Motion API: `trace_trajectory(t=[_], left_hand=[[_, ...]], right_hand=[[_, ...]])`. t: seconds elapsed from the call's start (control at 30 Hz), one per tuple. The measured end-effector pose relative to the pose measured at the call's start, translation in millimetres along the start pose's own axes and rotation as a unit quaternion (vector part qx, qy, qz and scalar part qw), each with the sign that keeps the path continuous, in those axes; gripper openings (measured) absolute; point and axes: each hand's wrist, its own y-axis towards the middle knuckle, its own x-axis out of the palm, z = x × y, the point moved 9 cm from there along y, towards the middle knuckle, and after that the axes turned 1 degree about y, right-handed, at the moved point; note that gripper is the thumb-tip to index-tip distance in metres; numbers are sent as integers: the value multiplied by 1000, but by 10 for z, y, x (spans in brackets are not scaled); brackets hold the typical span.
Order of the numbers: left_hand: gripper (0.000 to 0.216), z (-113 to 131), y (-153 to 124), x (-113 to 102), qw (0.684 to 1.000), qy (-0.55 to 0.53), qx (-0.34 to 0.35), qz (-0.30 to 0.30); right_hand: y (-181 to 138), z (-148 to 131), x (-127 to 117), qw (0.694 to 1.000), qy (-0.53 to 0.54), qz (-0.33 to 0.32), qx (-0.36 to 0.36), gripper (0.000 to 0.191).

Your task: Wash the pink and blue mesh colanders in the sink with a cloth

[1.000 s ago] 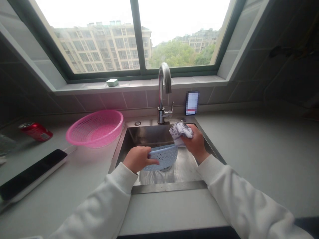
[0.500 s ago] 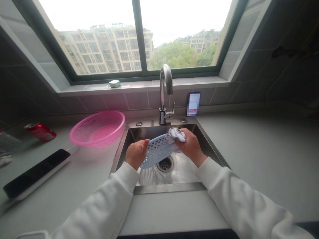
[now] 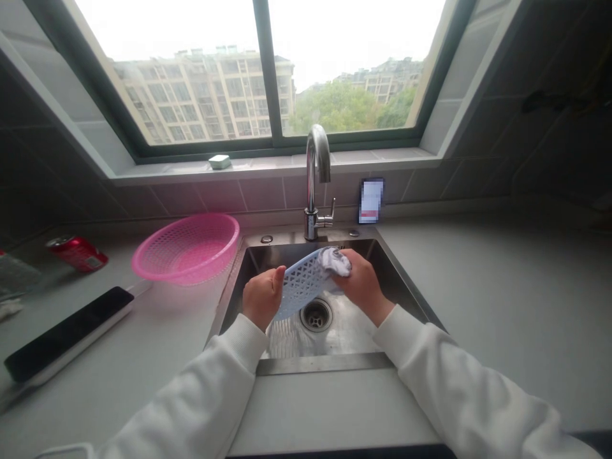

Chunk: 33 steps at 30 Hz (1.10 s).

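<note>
Over the steel sink (image 3: 382, 261), my left hand (image 3: 261, 296) grips the rim of a small pale blue perforated basket (image 3: 301, 287), which is tilted with its underside toward me. My right hand (image 3: 361, 284) is closed on a crumpled white-and-grey cloth (image 3: 333, 259) and presses it against the far edge of the basket. The drain (image 3: 316, 315) shows below the basket. Both arms wear white sleeves.
A chrome faucet (image 3: 316, 178) rises behind the sink. On the counter to the left stand a pink basket (image 3: 187, 247), a red can (image 3: 76, 252) lying on its side and a black-and-white flat device (image 3: 62, 335). A phone (image 3: 371, 200) leans against the tiles; a small green object (image 3: 219, 161) rests on the windowsill.
The blue basket has been lifted from low in the sink and turned underside up. My right hand has brought the cloth down onto its edge.
</note>
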Motion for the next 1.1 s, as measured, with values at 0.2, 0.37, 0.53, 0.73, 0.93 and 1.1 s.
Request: trace_trajectory(t=[0.2, 0.37, 0.53, 0.73, 0.93, 1.1], left_hand=[[55, -15, 0, 104, 996, -90, 19, -19], [56, -44, 33, 180, 975, -214, 15, -61], [51, -64, 30, 201, 956, -276, 15, -100], [40, -34, 13, 229, 969, -212, 66, -112], [39, -116, 55, 284, 977, -183, 43, -105], [45, -203, 76, 307, 976, -181, 21, -118]], right_hand=[[-112, -179, 195, 995, 48, -64, -59, 33], [112, 399, -183, 997, -38, 44, 58, 26], [119, 524, -263, 994, -46, 54, 80, 27], [91, 488, -191, 995, -34, 39, 82, 24], [104, 496, -207, 994, -26, 44, 93, 24], [95, 518, -206, 993, -21, 41, 108, 27]])
